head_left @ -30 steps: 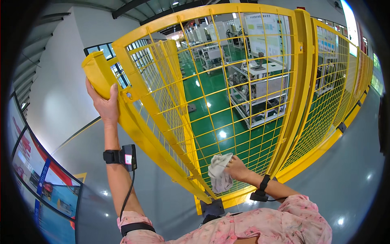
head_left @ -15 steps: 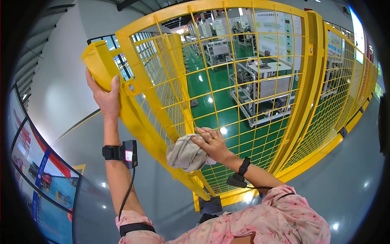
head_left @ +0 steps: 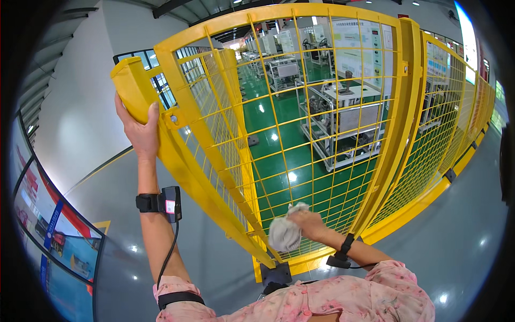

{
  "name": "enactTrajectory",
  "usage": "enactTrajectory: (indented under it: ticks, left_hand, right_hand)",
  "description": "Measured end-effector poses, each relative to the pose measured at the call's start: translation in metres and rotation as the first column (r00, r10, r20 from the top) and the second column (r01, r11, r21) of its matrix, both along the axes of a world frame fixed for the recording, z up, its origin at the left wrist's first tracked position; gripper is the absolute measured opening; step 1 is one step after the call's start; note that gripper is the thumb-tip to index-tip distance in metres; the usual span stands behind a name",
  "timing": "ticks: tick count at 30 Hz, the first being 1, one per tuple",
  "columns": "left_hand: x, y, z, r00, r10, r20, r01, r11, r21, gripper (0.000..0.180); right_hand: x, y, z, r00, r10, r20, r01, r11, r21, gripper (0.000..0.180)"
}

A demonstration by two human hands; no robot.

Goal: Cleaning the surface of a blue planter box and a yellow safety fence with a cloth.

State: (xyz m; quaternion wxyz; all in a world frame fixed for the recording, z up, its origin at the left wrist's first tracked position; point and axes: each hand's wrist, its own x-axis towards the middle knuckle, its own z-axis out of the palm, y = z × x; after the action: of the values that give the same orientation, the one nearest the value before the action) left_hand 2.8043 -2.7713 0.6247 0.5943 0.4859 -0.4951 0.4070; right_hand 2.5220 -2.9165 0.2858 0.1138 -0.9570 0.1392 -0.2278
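Note:
My left hand (head_left: 140, 133) is wrapped round the upper part of a yellow fence post (head_left: 134, 83), with the thumb on its near side and the fingers round its outer face. A crumpled light grey cloth (head_left: 284, 235) is bunched in my right hand (head_left: 311, 224), low in front of the yellow wire mesh panel (head_left: 306, 10). That hand is somewhat smeared by motion, but its fingers look closed on the cloth. Whether the cloth touches the wires I cannot tell.
Behind the mesh, wheeled machine stands (head_left: 343, 121) line a green floor (head_left: 271, 137). More yellow fencing (head_left: 440, 123) runs off to the right. The post's black foot plate (head_left: 275, 273) rests on grey floor. A glazed display (head_left: 64, 241) stands at the left, below a white wall (head_left: 86, 107).
My right hand has carried the cloth down and to the right, away from the post side toward the lower mesh. My left hand keeps its hold on the post.

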Motion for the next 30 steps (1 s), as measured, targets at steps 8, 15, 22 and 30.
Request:
enactTrajectory:
  ticks: [8,15,22,30]
  left_hand:
    - [-0.007,-0.002,0.001,0.999,-0.030,-0.023,0.030,1.000,-0.005,0.072]
    - [-0.002,-0.006,0.001,1.000,-0.023,-0.001,0.023,1.000,-0.012,0.074]
    - [-0.004,-0.007,0.001,0.998,-0.055,-0.013,0.055,0.998,-0.014,0.074]
    - [-0.006,-0.008,0.001,0.999,-0.038,-0.008,0.038,0.999,-0.022,0.075]
  right_hand:
    - [0.033,0.012,0.096,0.764,0.007,0.645,0.107,0.985,-0.138,0.032]
    - [0.079,0.001,0.042,0.813,0.113,0.571,0.134,0.918,-0.373,0.019]
    - [0.058,-0.008,0.023,0.872,0.212,0.441,-0.031,0.923,-0.383,0.029]
    - [-0.038,-0.022,-0.064,0.979,-0.092,0.182,0.091,0.996,0.016,0.043]
